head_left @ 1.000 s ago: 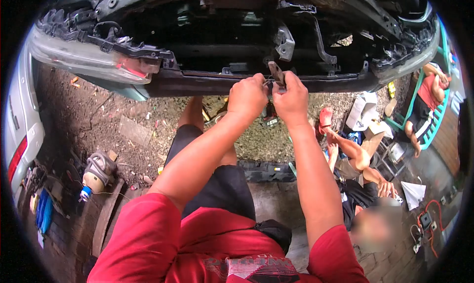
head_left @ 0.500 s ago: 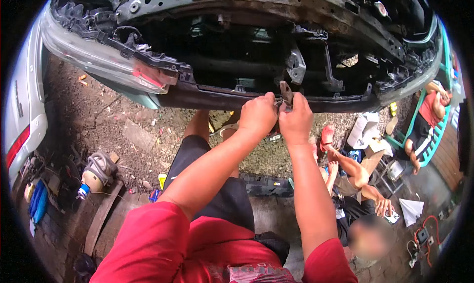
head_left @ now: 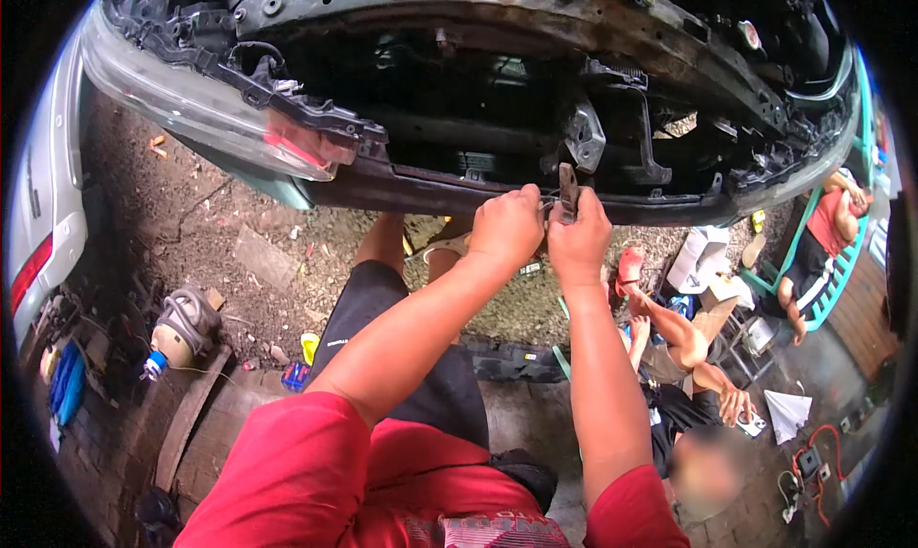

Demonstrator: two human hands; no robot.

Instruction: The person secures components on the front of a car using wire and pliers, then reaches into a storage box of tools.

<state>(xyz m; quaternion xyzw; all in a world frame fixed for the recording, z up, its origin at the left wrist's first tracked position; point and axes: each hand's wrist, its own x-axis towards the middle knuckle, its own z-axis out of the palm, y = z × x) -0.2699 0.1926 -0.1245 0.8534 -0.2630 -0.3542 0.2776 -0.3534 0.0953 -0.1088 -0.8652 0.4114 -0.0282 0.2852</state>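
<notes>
Rusty-brown metal strip (head_left: 568, 190), probably light but stiff, stands at two o'clock of centre by the car's crossbar (head_left: 406, 190), right hand (head_left: 580, 237) pinching its lower end, seemingly the surest hold, left hand (head_left: 509, 228) curled alongside, its grip hidden from me.

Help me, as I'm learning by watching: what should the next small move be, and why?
Probably hold the metal piece steady in the right hand and ease the left hand toward it: the right hand grips it at the car's lower front edge, and the curled left hand is close beside, with what looks like thin wire between them.
</notes>
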